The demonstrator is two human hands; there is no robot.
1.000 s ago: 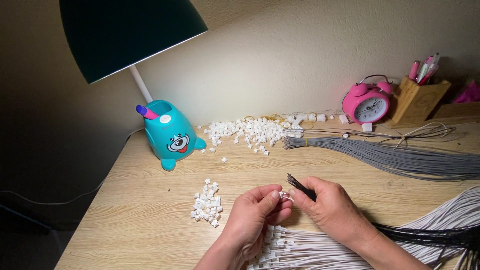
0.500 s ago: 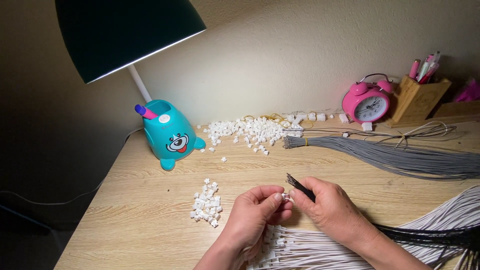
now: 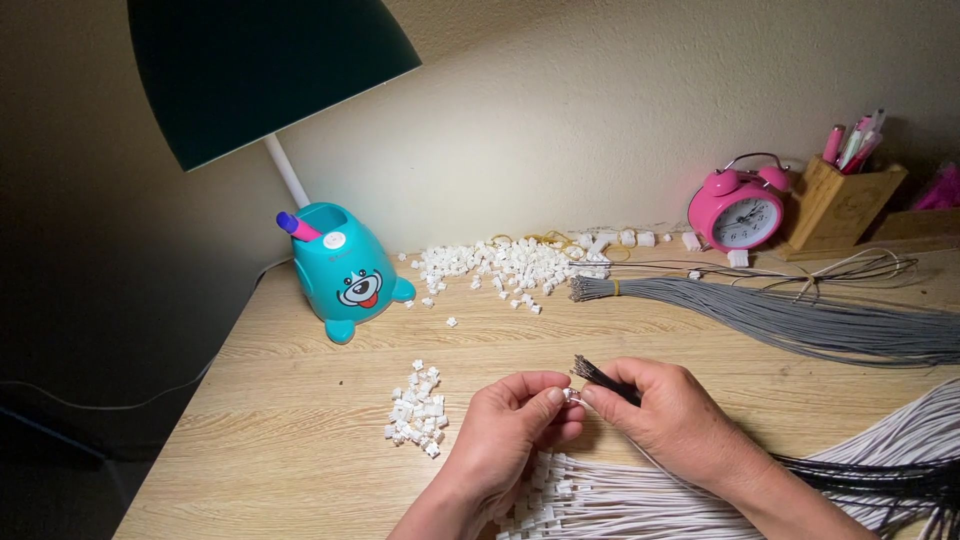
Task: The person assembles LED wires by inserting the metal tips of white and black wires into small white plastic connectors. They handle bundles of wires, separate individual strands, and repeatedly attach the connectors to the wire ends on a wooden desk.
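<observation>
My left hand (image 3: 510, 425) pinches a small white plastic connector (image 3: 570, 396) between thumb and forefinger, low over the wooden desk (image 3: 300, 400). My right hand (image 3: 665, 415) grips a bundle of thin black wires (image 3: 600, 375), its cut ends sticking up just right of the connector; fingertips of both hands meet there. The black wires trail right under my wrist (image 3: 880, 475). A small heap of white connectors (image 3: 415, 410) lies just left of my left hand. White wires with connectors fitted (image 3: 620, 500) lie under both hands.
A teal cartoon-faced lamp base (image 3: 345, 270) with a dark green shade (image 3: 260, 70) stands at back left. A larger scatter of white connectors (image 3: 500, 265) and a grey wire bundle (image 3: 780, 315) lie behind. A pink alarm clock (image 3: 738, 210) and wooden pen holder (image 3: 840, 205) stand at back right.
The hands stay together in the same spot; only small finger movements at the connector. The view has shifted slightly.
</observation>
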